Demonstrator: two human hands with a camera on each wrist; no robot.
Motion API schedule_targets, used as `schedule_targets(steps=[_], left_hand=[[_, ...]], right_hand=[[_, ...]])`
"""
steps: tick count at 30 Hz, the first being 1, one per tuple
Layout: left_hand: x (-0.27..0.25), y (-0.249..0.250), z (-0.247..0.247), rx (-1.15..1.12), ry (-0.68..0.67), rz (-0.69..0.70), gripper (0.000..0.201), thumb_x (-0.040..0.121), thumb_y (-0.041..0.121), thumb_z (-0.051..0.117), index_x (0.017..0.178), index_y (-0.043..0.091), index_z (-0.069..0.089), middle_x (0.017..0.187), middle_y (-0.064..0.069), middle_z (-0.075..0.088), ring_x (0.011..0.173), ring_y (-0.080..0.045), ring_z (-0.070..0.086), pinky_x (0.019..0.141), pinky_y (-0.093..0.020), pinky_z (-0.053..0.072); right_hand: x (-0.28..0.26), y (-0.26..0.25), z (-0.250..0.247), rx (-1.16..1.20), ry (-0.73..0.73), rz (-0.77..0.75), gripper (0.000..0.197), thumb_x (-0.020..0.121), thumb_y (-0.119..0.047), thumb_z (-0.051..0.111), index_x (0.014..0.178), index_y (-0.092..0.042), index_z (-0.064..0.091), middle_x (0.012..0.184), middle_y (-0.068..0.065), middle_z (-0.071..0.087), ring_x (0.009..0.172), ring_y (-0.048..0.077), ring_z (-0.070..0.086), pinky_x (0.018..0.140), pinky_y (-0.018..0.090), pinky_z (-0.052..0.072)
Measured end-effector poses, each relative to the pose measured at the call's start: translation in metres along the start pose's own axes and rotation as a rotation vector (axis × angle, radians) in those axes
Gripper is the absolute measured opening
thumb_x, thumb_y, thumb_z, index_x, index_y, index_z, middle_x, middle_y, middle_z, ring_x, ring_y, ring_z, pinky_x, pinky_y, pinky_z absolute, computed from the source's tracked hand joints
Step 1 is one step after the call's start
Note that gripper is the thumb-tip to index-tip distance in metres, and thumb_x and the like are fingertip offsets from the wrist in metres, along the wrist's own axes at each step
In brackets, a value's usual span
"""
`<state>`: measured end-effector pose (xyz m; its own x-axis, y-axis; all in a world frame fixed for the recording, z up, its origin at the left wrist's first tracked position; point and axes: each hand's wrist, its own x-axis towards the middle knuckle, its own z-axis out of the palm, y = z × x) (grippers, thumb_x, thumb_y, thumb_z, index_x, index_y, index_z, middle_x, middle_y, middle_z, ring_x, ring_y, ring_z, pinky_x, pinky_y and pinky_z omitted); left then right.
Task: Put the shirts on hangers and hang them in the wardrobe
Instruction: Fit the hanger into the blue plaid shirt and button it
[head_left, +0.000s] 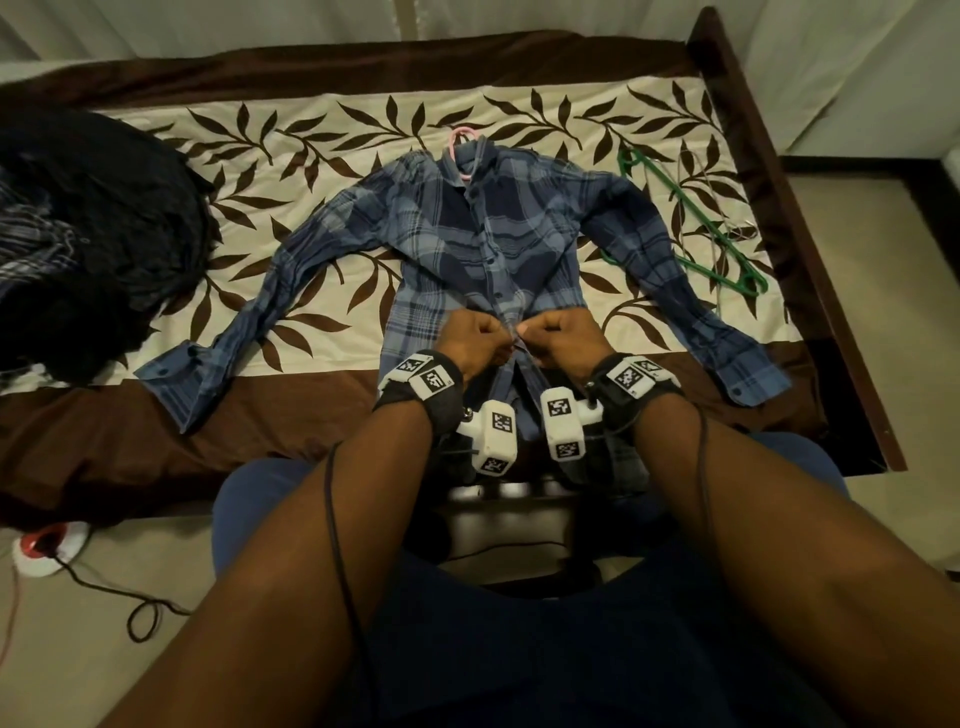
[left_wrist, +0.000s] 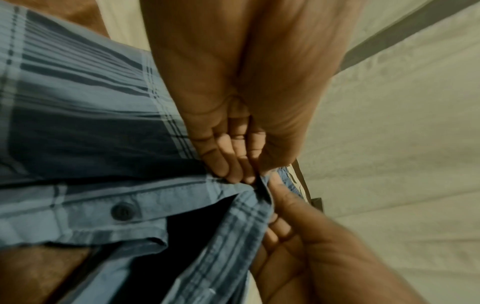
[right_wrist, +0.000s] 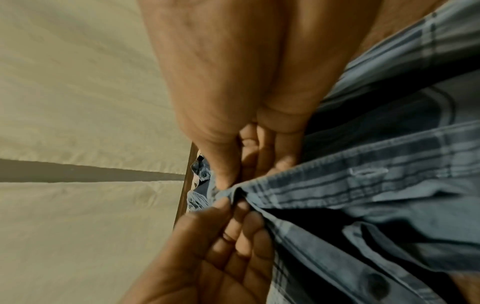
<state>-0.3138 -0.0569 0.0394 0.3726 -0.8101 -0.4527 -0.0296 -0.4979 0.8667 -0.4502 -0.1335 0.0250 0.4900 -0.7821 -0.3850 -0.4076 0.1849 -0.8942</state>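
Shirt (head_left: 483, 244), a blue plaid one, is lying front-up on the bed (head_left: 311, 130), its collar at the far end and its hem hanging over the near edge toward the person, so its long axis and its button placket are running straight from far to near. A pink hanger (head_left: 461, 150) is already sitting inside the collar, only its hook showing. Left hand (head_left: 475, 340) and right hand (head_left: 561, 335) are meeting low on that placket, knuckles nearly touching, each with curled fingers (left_wrist: 228, 164) pinching one front edge of the cloth. The wrist views are showing the two edges being drawn together between thumbs and fingertips, with a dark button (left_wrist: 122, 210) lying just nearer along the strip and a buttonhole (right_wrist: 369, 171) on the opposite edge. Judging from this, a lower button is being fastened, and the next one lies nearer the person along the same line. Both hands are equally near. A green hanger (head_left: 691, 218) is lying to the right, and a dark heap of clothes (head_left: 88, 234) is sitting at the left.
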Motion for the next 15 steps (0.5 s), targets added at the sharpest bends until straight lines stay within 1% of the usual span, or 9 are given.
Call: schedule_targets(steps=[1,3,5,7,9,11,13,14,15], left_hand=[[0.000,-0.002,0.000,0.033,-0.003,0.034,0.026,0.090,-0.002,0.064,0.066,0.006,0.060,0.063,-0.013,0.060,0.057,-0.019,0.057,0.063,-0.031,0.054],[0.001,-0.004,-0.002,0.123,-0.017,0.116,0.022,0.089,0.000,0.066,0.069,0.010,0.061,0.068,-0.014,0.061,0.065,-0.021,0.057,0.069,-0.034,0.053],[0.000,-0.006,-0.005,0.236,-0.024,0.208,0.015,0.086,-0.001,0.067,0.074,0.007,0.062,0.071,-0.015,0.061,0.067,-0.020,0.053,0.067,-0.031,0.049],[-0.001,-0.008,-0.007,0.339,0.005,0.290,0.007,0.082,-0.001,0.066,0.076,0.000,0.062,0.071,-0.019,0.064,0.065,-0.022,0.053,0.066,-0.036,0.050],[-0.001,-0.009,-0.007,0.427,0.050,0.329,0.006,0.080,0.003,0.065,0.076,0.000,0.062,0.071,-0.018,0.065,0.065,-0.027,0.058,0.067,-0.041,0.051],[0.000,-0.014,-0.007,0.478,0.073,0.323,0.009,0.082,0.008,0.068,0.075,0.003,0.064,0.072,-0.013,0.066,0.066,-0.026,0.058,0.066,-0.039,0.050],[0.002,-0.020,-0.012,0.482,0.044,0.265,0.015,0.085,0.017,0.072,0.076,0.006,0.066,0.075,-0.008,0.068,0.068,-0.020,0.059,0.066,-0.032,0.047],[0.004,-0.024,-0.015,0.468,0.029,0.235,0.018,0.085,0.022,0.075,0.076,0.009,0.067,0.076,-0.006,0.070,0.068,-0.018,0.061,0.067,-0.029,0.047],[0.008,-0.027,-0.020,0.432,0.025,0.191,0.020,0.085,0.027,0.076,0.076,0.011,0.068,0.076,-0.004,0.070,0.069,-0.017,0.063,0.067,-0.028,0.048]], right_hand=[[0.001,-0.002,0.000,0.001,-0.032,0.045,0.012,0.095,-0.011,0.064,0.087,-0.007,0.072,0.059,0.005,0.061,0.046,0.011,0.052,0.050,0.026,0.045],[0.000,-0.009,-0.002,-0.012,-0.075,0.132,0.015,0.097,-0.009,0.059,0.089,-0.005,0.071,0.056,0.007,0.057,0.041,0.012,0.048,0.047,0.025,0.042],[-0.001,-0.015,-0.007,-0.079,-0.092,0.189,0.015,0.095,-0.009,0.059,0.093,-0.005,0.074,0.059,0.007,0.062,0.044,0.013,0.053,0.048,0.023,0.045],[-0.002,-0.019,-0.009,-0.136,-0.134,0.194,0.016,0.094,-0.011,0.061,0.086,-0.009,0.075,0.057,0.002,0.065,0.049,0.012,0.056,0.054,0.023,0.048],[0.000,-0.016,-0.008,-0.066,-0.173,0.208,0.017,0.095,-0.009,0.062,0.081,-0.006,0.071,0.056,0.003,0.064,0.047,0.013,0.054,0.051,0.022,0.047],[0.006,-0.011,-0.003,0.041,-0.204,0.229,0.016,0.095,-0.004,0.062,0.081,-0.003,0.070,0.063,0.012,0.064,0.049,0.018,0.054,0.049,0.024,0.049],[0.013,-0.011,-0.001,0.044,-0.220,0.227,0.014,0.093,-0.006,0.067,0.081,0.000,0.070,0.073,0.019,0.068,0.062,0.025,0.063,0.065,0.034,0.060],[0.019,-0.015,-0.003,-0.010,-0.214,0.212,0.016,0.092,-0.009,0.068,0.081,0.002,0.070,0.075,0.019,0.069,0.066,0.026,0.066,0.070,0.035,0.061],[0.026,-0.021,-0.006,-0.100,-0.195,0.166,0.020,0.093,-0.011,0.068,0.080,0.004,0.070,0.075,0.020,0.070,0.066,0.025,0.067,0.068,0.032,0.061]])
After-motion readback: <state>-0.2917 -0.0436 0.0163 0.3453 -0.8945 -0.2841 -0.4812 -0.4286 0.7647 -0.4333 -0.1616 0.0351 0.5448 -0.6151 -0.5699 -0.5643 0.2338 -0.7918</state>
